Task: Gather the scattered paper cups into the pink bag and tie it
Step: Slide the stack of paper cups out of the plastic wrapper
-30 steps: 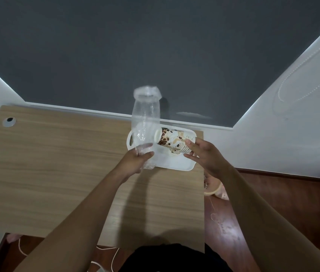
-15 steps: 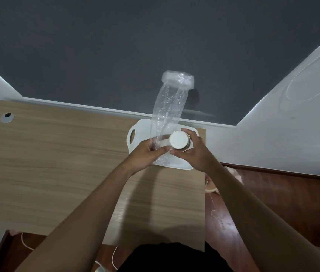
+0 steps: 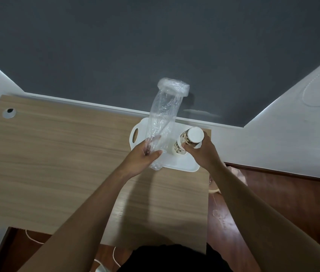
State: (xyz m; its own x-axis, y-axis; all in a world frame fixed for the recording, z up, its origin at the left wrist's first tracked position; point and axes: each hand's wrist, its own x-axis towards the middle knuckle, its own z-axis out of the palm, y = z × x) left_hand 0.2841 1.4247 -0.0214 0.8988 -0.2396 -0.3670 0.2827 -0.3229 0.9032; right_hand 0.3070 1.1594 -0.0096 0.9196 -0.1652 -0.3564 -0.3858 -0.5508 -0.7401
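My left hand (image 3: pixel 145 154) grips the lower end of a long, clear plastic bag (image 3: pixel 164 114) that stands up over the white tray (image 3: pixel 182 163); its rolled top rim is near the wall. My right hand (image 3: pixel 202 152) holds a stack of paper cups (image 3: pixel 189 139) with a brown pattern, white base facing me, tilted over the tray's right side. The cups are outside the bag, a little to its right. No pink colour shows on the bag.
The tray sits at the far right corner of a wooden desk (image 3: pixel 57 154), against a dark grey wall. A cable hole (image 3: pixel 9 111) is at the desk's far left. Wooden floor and white cords lie to the right and below.
My right hand has moved the cup stack to the right, away from the bag and my left hand. The bag has stayed upright in my left hand.
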